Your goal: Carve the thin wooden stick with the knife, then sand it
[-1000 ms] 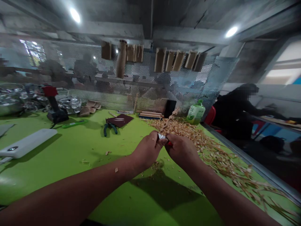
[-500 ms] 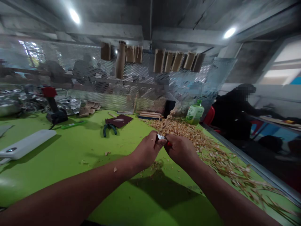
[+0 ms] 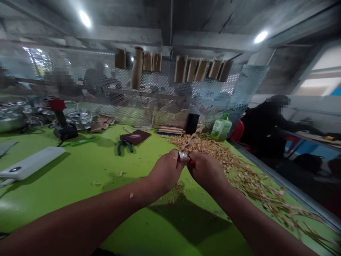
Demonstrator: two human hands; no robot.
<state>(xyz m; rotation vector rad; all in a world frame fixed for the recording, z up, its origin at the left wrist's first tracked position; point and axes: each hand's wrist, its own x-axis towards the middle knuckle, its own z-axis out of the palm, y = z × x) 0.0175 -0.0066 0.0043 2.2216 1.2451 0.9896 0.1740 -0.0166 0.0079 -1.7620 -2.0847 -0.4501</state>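
beyond the hands (image 3: 166, 170) (image 3: 206, 171), beside shavings (image 3: 221, 150), a bottle (image 3: 221, 128) (contents unclear)

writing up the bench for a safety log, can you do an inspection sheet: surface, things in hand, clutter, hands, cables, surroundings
Surface: green tabletop, scattered chips; shavings heaped along the right side.
Things in hand: carved wooden piece, slanting up beyond the hands; knife, blade exposed between them, red showing at its handle.
Clutter: pliers beside a dark red sheet; red-topped power tool; white device; green bottle.
Hands: left hand closed around the wooden piece; right hand closed on the knife.
Cables: thin dark strand by the power tool's base, possibly a cord; cannot tell.
Surroundings: perforated screen behind; person in dark clothing at another table, right.
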